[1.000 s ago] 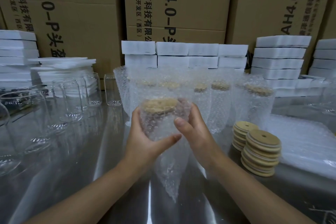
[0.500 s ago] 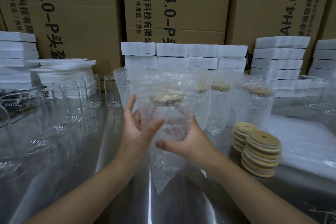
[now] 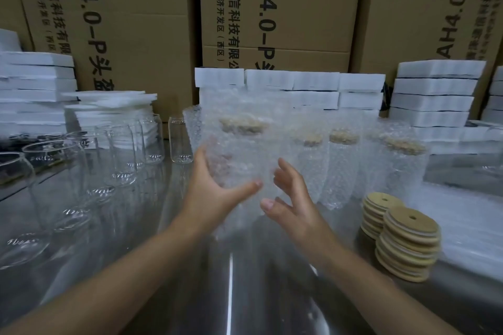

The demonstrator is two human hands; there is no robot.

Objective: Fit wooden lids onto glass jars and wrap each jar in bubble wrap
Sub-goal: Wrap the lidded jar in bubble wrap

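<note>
While the left hand (image 3: 215,193) is cupping the wrapped jar (image 3: 239,160) from the left, fingers curled behind it and thumb lying across its near face, the right hand (image 3: 295,205) is hovering just beside it with fingers spread and gripping nothing. Whether its fingertips are touching the bubble wrap (image 3: 231,103) I cannot tell. The jar is being held up above the desk (image 3: 231,294), in front of the far row of other wrapped jars (image 3: 343,168), probably so that the loose skirt of wrap is hanging free underneath and can be gathered without dragging on the steel. Its long axis is standing close to vertical, with the wooden lid (image 3: 243,125) showing through the wrap at the top and pointing up, and the base pointing down toward the desk. The one-handed support is looking deliberate, since it is freeing the right hand to work the wrap. Bare glass jars (image 3: 122,160) are waiting on the left, two stacks of lids (image 3: 408,247) are sitting near right, and flat sheets of wrap (image 3: 468,226) are lying beyond them, seemingly so each supply is within reach.
</note>
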